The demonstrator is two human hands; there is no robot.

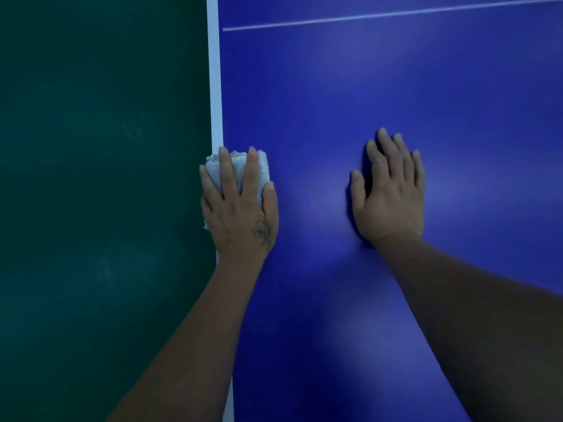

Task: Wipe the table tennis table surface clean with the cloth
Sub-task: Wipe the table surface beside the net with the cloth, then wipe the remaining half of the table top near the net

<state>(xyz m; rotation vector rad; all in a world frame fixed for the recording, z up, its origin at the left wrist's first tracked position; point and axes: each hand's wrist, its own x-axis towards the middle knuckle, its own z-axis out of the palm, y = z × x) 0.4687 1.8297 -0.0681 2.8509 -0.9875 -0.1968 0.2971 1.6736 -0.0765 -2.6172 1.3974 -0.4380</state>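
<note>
The blue table tennis table (396, 86) fills the right and middle of the view, with a white stripe (214, 86) along its left edge. A folded white cloth (260, 169) lies on that left edge. My left hand (240, 208) presses down flat on the cloth with straight, spread fingers, and the cloth shows between and beyond them. To the right, my right hand (390, 193) rests flat on the bare blue surface, palm down with fingers extended.
A dark green floor (100, 178) lies beyond the table's left edge. A thin white line (365, 16) crosses the blue surface at the far end of the view.
</note>
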